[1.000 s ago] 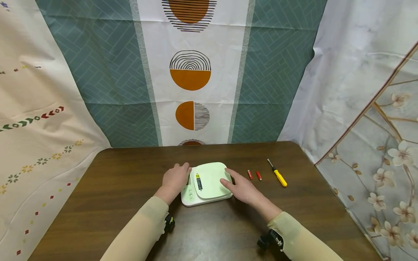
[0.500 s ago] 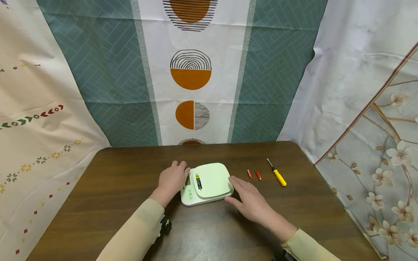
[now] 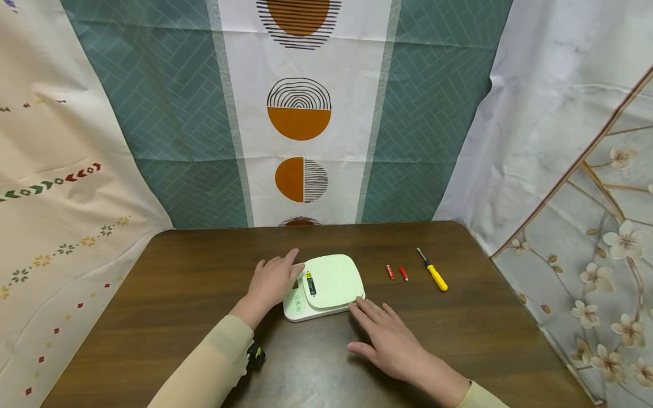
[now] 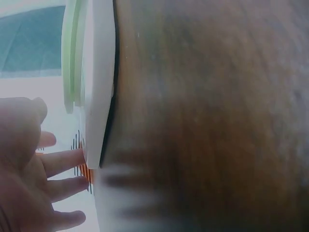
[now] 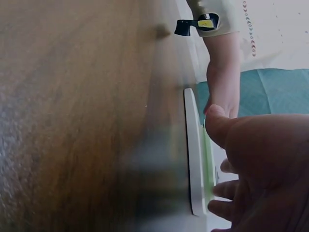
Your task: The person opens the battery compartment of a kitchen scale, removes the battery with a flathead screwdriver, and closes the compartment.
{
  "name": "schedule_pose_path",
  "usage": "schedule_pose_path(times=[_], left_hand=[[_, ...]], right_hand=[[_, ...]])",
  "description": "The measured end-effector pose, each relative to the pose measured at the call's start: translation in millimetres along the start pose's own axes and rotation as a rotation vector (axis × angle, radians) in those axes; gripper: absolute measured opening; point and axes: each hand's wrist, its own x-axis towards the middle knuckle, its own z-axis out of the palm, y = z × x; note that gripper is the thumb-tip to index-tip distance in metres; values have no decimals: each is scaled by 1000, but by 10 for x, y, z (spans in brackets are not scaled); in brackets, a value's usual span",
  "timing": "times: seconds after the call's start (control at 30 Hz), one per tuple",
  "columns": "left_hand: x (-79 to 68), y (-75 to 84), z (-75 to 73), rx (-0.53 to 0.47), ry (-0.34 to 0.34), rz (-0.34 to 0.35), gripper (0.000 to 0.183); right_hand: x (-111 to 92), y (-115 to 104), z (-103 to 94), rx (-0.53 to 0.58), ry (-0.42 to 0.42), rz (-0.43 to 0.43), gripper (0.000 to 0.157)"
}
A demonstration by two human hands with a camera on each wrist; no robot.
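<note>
A pale green and white kitchen scale (image 3: 334,281) lies flat on the table. Near the left of its square platform is a black-and-yellow strip (image 3: 311,284), battery-like in shape. My left hand (image 3: 270,281) is spread at the scale's left end, its thumb and index finger over the display and partly hiding it. In the left wrist view those fingers reach past the end of the white base (image 4: 100,72). My right hand (image 3: 390,340) lies with straight fingers, fingertips right at the scale's near right corner. The right wrist view shows its fingers beside the platform edge (image 5: 208,159).
Right of the scale, two small red batteries (image 3: 397,273) lie side by side. Beyond them is a screwdriver (image 3: 432,272) with a yellow handle. Patterned cloth (image 3: 301,187) hangs behind the brown wooden table (image 3: 204,266) and at both sides.
My right hand has drawn back from over the platform toward me, to the scale's near right corner. The fingers of my left hand have spread and lifted at the left end.
</note>
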Motion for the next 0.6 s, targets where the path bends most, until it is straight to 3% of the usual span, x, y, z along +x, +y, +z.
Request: schedule_pose_path(times=[0.2,0.43,0.6], left_hand=[[5,-19,38,11,-11,-3,66],[3,-35,63,6,3,13,67],[-8,-29,57,-1,-7,17,67]], right_hand=[[9,-30,39,27,-5,5,82],[26,-85,53,85,-13,77,87],[48,-127,61,190,-56,131,90]])
